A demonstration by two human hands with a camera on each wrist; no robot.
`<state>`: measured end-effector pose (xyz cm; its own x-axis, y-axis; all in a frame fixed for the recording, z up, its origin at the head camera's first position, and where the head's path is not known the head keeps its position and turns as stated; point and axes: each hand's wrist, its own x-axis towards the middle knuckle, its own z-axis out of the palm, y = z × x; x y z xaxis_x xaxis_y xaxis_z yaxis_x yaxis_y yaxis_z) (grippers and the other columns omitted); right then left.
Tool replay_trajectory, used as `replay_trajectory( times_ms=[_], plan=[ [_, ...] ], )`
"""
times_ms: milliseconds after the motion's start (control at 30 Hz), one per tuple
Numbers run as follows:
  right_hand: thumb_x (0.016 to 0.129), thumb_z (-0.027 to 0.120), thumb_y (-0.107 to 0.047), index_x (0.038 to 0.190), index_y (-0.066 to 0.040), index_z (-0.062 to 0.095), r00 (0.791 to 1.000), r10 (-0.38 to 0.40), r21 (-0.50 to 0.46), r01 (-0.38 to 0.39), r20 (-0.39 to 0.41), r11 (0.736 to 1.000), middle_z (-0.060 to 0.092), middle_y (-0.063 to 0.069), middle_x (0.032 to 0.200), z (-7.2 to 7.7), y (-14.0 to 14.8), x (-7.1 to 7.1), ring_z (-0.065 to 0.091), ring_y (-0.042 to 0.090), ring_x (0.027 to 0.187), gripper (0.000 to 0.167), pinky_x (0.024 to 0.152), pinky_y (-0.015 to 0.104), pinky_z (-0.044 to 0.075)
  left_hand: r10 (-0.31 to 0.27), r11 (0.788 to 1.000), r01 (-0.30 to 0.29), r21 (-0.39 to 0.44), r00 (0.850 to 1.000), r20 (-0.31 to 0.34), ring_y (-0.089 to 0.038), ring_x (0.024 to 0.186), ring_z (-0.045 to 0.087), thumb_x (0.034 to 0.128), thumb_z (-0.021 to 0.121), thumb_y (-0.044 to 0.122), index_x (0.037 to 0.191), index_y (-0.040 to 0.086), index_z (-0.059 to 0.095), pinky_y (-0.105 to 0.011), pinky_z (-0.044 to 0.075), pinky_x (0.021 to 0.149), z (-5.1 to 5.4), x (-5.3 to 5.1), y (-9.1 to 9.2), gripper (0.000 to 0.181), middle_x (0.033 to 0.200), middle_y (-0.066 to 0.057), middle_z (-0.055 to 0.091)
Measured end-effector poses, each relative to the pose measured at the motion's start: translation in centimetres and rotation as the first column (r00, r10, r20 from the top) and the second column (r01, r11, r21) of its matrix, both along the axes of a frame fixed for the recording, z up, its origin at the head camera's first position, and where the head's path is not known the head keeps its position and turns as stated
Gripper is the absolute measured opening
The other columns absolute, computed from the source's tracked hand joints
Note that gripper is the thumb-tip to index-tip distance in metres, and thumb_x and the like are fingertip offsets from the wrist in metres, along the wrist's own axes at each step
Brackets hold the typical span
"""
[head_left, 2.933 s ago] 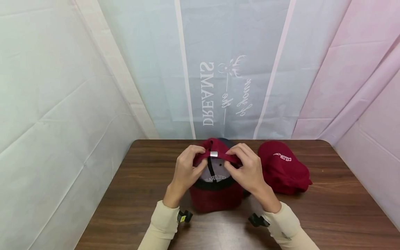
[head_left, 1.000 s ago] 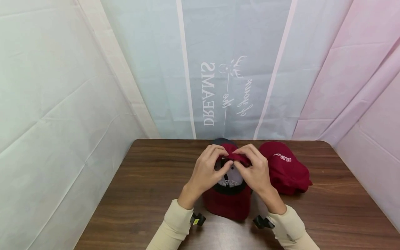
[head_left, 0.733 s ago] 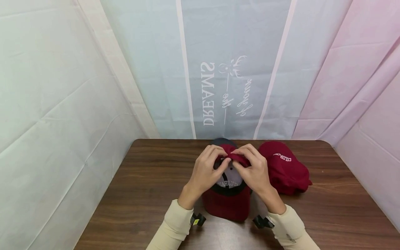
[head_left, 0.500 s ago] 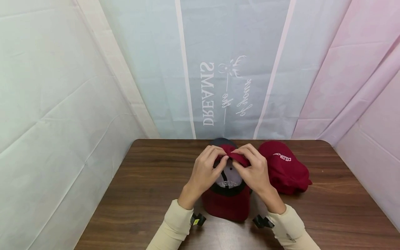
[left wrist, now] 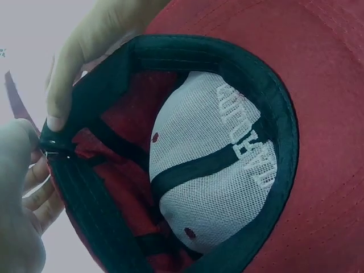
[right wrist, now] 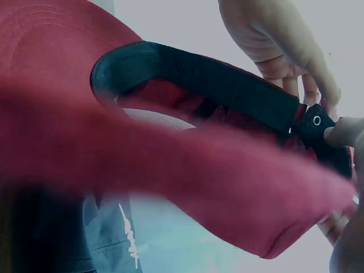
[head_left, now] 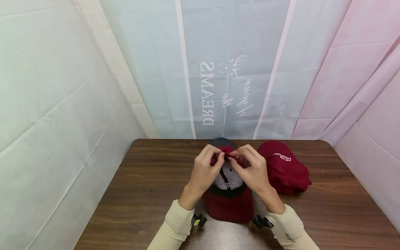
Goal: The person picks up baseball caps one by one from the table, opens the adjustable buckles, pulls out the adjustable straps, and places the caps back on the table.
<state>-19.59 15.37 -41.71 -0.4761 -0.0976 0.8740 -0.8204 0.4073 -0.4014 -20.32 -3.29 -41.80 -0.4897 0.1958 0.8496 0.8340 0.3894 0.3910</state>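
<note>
Held red cap [head_left: 229,189], brim [head_left: 229,209] nearward, long axis near-to-far

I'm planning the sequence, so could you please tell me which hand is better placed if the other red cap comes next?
Probably the right hand: the other red cap lies beside it, while the left hand is farther off. Both pinch the held cap.

Free table [head_left: 134,187] beside left hand [head_left: 201,171]; red cap [head_left: 285,173] crowds right hand [head_left: 254,169].
</note>
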Motion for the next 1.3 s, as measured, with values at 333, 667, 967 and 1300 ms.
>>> replay_trajectory(
  times_ms=[333, 667, 967, 1300],
  plan=[
    [0.077, 0.089, 0.000, 0.097, -0.009, 0.082, 0.989, -0.079, 0.157, 0.098, -0.122, 0.983, 0.074, 0.008, 0.099, 0.3, -0.2, 0.0, 0.068, 0.025, 0.090, 0.023, 0.075, 0.033, 0.057, 0.008, 1.000, -0.008, -0.030, 1.000, -0.006, -0.013, 0.076, 0.062, 0.1048, 0.065, 0.012, 0.098, 0.007, 0.068, -0.021, 0.052, 0.066, 0.1, 0.2, 0.1, 0.009, 0.092, -0.003, 0.065],
    [0.096, 0.079, -0.021, 0.093, -0.011, 0.080, 0.982, -0.088, 0.175, 0.116, -0.164, 0.978, 0.076, 0.004, 0.095, 0.2, -0.4, 0.0, 0.065, 0.021, 0.083, 0.010, 0.063, 0.034, 0.054, 0.020, 1.000, -0.020, -0.008, 1.000, -0.018, -0.013, 0.077, 0.063, 0.1005, 0.068, 0.005, 0.097, 0.007, 0.067, -0.025, 0.055, 0.064, 0.6, 0.2, -0.2, 0.004, 0.091, -0.004, 0.064],
    [0.073, 0.089, 0.004, 0.092, -0.012, 0.079, 0.983, -0.101, 0.180, 0.128, -0.151, 0.975, 0.075, 0.002, 0.093, 0.1, -0.4, 0.1, 0.065, 0.020, 0.084, 0.026, 0.066, 0.034, 0.054, 0.004, 1.000, -0.004, 0.009, 1.000, 0.004, -0.014, 0.080, 0.065, 0.0997, 0.069, 0.004, 0.099, 0.006, 0.066, -0.034, 0.058, 0.064, 0.6, 0.1, -0.5, 0.004, 0.093, -0.005, 0.064],
    [0.076, 0.087, 0.002, 0.092, -0.012, 0.080, 0.984, -0.094, 0.168, 0.120, -0.152, 0.978, 0.075, 0.003, 0.093, 0.1, -0.3, 0.1, 0.066, 0.021, 0.084, 0.022, 0.068, 0.035, 0.055, 0.018, 1.000, -0.018, -0.026, 1.000, 0.010, -0.016, 0.076, 0.063, 0.0986, 0.069, 0.006, 0.102, 0.006, 0.067, -0.035, 0.056, 0.061, 0.4, 0.0, -0.9, 0.004, 0.096, -0.005, 0.066]
  ],
)
